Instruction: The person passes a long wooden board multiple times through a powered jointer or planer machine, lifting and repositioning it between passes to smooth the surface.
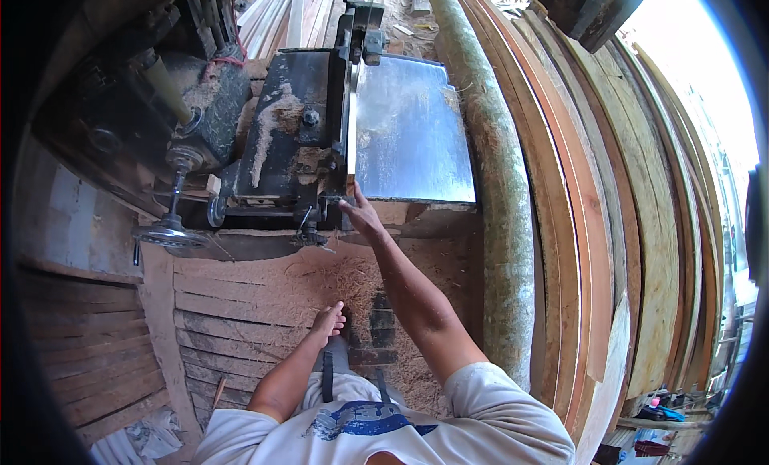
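While the handwheel (170, 234) sits untouched at the far left, the left hand (330, 321) hangs low over the sawdust-strewn plank floor (240, 313), fingers loosely together and holding nothing. Further right, the right hand (362, 217) reaches to the near edge of the planer's steel surface (412, 136) — fingertips spread apart, pressed against the upright fence (351, 144), clamped on nothing. I'd judge a steady push, fingers kept clear, serves best. Stacked boards (609, 225) lean at the right.
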Tool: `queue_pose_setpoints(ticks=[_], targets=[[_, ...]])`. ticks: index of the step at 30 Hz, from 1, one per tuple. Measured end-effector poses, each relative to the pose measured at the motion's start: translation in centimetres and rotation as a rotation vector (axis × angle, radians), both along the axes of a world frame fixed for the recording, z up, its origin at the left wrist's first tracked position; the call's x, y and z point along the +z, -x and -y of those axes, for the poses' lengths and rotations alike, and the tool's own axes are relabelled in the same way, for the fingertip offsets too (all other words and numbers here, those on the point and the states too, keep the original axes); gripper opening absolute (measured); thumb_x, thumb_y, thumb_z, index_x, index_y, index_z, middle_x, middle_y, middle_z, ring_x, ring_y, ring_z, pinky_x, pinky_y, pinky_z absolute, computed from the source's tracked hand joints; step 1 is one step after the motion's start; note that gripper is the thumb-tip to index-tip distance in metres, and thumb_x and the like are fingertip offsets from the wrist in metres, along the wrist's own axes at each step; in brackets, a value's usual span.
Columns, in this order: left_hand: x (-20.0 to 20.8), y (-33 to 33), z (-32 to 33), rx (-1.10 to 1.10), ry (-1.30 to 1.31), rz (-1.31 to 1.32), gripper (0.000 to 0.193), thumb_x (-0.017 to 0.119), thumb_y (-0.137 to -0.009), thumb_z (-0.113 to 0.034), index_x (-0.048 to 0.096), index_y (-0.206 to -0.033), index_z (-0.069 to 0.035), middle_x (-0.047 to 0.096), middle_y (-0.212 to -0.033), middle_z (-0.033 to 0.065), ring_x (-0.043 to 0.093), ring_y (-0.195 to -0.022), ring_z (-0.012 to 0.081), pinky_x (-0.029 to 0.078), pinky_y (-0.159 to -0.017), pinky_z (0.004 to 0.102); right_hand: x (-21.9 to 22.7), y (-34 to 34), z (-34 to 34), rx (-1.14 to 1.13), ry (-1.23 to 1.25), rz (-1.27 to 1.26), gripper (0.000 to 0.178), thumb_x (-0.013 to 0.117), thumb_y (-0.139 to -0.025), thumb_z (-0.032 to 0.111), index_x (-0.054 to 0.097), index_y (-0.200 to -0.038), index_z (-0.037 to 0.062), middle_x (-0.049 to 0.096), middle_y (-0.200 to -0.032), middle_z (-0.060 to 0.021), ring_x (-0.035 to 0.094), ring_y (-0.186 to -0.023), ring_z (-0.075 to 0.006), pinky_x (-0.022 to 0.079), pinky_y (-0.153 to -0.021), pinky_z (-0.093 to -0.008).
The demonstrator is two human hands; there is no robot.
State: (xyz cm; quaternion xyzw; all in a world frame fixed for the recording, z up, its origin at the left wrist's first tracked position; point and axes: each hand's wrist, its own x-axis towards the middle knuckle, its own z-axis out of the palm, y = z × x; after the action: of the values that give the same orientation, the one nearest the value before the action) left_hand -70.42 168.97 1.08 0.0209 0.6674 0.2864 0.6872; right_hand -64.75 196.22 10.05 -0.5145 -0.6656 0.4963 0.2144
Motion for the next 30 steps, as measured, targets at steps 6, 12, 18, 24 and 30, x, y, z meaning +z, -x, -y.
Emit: queue_pose_setpoints(ticks=[6, 12, 18, 24, 30], targets=[[-0.3, 2.1, 1.5, -0.178, -0.098, -0.212, 0.046, 0.055, -0.085, -0.053, 0.060, -0.090, -0.007, 0.061, -0.077, 0.0017, 0.053, -0.062, 0.0112, 0.044, -0.056, 0.0272, -8.3, -7.1, 15.5, 0.059, 0.305, -0.138, 0.080, 0.065, -0.086, 0.034, 0.019, -0.148, 0.0133, 0.031, -0.147, -0.0174, 0.030, -0.135, -0.0238, 0.028, -0.107, -0.0334], [2.7, 2.5, 5.9, -0.624, -0.073, -0.541, 0.054, 0.055, -0.084, -0.051, 0.068, -0.096, 0.000, 0.065, -0.098, 0.0247, 0.064, -0.093, 0.0289, 0.049, -0.079, 0.0388, -12.5, -25.3, 37.7, -0.270, 0.864, -0.039, 0.083, 0.066, -0.084, 0.033, 0.014, -0.148, 0.0247, 0.041, -0.141, -0.0164, 0.050, -0.111, -0.0247, 0.043, -0.087, -0.0354], [-4.9, -2.1, 14.4, -0.695, 0.028, -0.503, 0.069, 0.053, -0.080, -0.059, 0.064, -0.106, 0.004, 0.060, -0.114, 0.0262, 0.057, -0.110, 0.0351, 0.044, -0.093, 0.0400, -13.5, -32.7, 46.2, -0.296, 0.824, 0.174, 0.083, 0.064, -0.083, 0.043, 0.015, -0.148, 0.0283, 0.055, -0.090, -0.0081, 0.043, -0.066, -0.0155, 0.037, -0.053, -0.0309], [1.1, -8.8, 18.2, -0.983, -0.150, -0.663, 0.055, 0.061, -0.077, -0.055, 0.068, -0.096, -0.004, 0.065, -0.105, 0.0203, 0.060, -0.103, 0.0348, 0.046, -0.088, 0.0430, -8.8, -24.7, 39.3, -0.247, 0.590, -0.245, 0.087, 0.059, -0.086, 0.048, 0.016, -0.147, 0.0049, 0.047, -0.128, -0.0181, 0.045, -0.116, -0.0250, 0.037, -0.095, -0.0352], [-0.2, -3.2, 20.1, -0.612, -0.209, -0.604, 0.050, 0.064, -0.076, -0.053, 0.069, -0.089, -0.005, 0.068, -0.085, 0.0181, 0.065, -0.082, 0.0313, 0.049, -0.074, 0.0399, -5.1, -16.2, 30.5, -0.079, 0.404, -0.176, 0.095, 0.059, -0.087, 0.049, 0.009, -0.142, -0.0103, 0.037, -0.141, -0.0233, 0.036, -0.131, -0.0279, 0.029, -0.106, -0.0311]])
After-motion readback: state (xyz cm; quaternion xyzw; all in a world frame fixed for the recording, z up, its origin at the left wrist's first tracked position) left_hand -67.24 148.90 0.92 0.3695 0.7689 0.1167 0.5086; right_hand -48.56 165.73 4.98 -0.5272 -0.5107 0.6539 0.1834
